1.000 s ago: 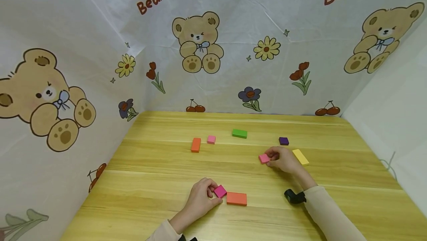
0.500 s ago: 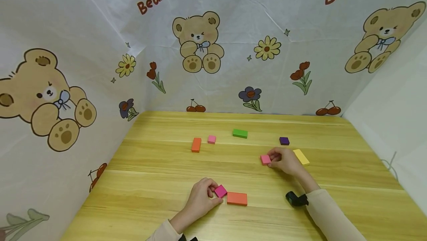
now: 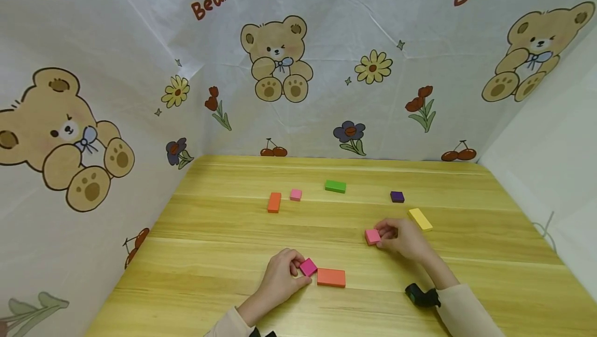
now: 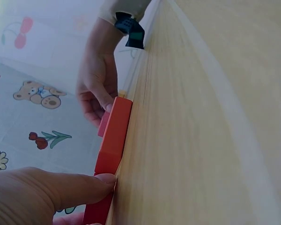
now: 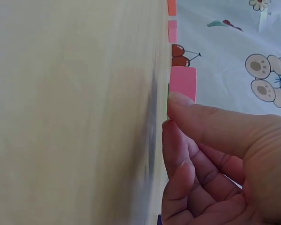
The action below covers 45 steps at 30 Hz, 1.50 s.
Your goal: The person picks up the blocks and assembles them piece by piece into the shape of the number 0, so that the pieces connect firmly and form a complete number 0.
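My left hand [image 3: 282, 274] pinches a magenta square block [image 3: 308, 267] between thumb and fingers on the wooden table. Right beside that block's corner lies a flat orange-red rectangular block [image 3: 331, 278], seen edge-on in the left wrist view. Farther right, my right hand [image 3: 404, 239] pinches a pink square block [image 3: 372, 237] by its right side, thumb on the near edge. In the right wrist view the thumb [image 5: 210, 124] covers the lower part of the pink block [image 5: 183, 83], and the other fingers curl below.
Behind the hands lie an orange block [image 3: 274, 202], another pink block [image 3: 296, 195], a green block [image 3: 335, 186] and a dark purple block [image 3: 397, 197]. A yellow block [image 3: 421, 219] lies just beyond the right hand. Bear-printed cloth [image 3: 326, 114] borders the table at the back and left.
My right hand has drawn the pink block toward the near side of the table and slightly right. The left hand and its magenta block have stayed in place.
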### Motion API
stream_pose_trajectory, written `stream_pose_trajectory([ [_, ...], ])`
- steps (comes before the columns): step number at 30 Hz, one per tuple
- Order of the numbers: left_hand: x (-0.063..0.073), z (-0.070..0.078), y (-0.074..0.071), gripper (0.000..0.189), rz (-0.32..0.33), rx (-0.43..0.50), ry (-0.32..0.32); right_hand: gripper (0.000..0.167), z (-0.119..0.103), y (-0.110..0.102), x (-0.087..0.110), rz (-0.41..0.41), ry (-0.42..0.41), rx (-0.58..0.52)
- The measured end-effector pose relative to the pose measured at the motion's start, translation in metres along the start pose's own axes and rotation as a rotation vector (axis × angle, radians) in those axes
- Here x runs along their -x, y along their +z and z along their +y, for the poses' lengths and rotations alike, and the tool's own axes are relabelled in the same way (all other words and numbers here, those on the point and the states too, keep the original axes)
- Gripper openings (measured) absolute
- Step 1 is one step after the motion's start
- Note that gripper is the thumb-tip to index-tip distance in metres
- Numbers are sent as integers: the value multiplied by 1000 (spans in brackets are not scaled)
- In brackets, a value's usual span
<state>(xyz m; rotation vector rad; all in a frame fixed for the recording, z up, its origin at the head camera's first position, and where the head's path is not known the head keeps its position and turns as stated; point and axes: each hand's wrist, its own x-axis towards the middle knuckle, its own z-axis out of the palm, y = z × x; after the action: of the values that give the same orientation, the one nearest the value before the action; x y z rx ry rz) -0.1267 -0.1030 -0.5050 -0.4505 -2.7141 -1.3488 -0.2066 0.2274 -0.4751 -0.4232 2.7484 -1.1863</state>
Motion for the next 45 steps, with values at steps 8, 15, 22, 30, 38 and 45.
stream_pose_trajectory([
  [8, -1, 0, 0, 31, 1, -1, 0, 29, -9, 7, 16, -26, -39, -1],
  [15, 0, 0, 0, 31, -1, 4, 3, 29, -16, 13, 24, -81, -79, -17],
  [22, 0, 0, 0, 31, 0, 7, 6, 29, -25, 20, 29, -156, -136, -66],
  [30, 1, 0, -1, 32, -6, 14, 2, 28, -32, 28, 33, -233, -166, -110],
  [38, 1, 0, -1, 32, -6, 13, 3, 26, -35, 31, 35, -277, -178, -143],
  [45, 1, 1, -1, 32, -12, 11, -5, 28, -36, 34, 36, -298, -199, -178],
])
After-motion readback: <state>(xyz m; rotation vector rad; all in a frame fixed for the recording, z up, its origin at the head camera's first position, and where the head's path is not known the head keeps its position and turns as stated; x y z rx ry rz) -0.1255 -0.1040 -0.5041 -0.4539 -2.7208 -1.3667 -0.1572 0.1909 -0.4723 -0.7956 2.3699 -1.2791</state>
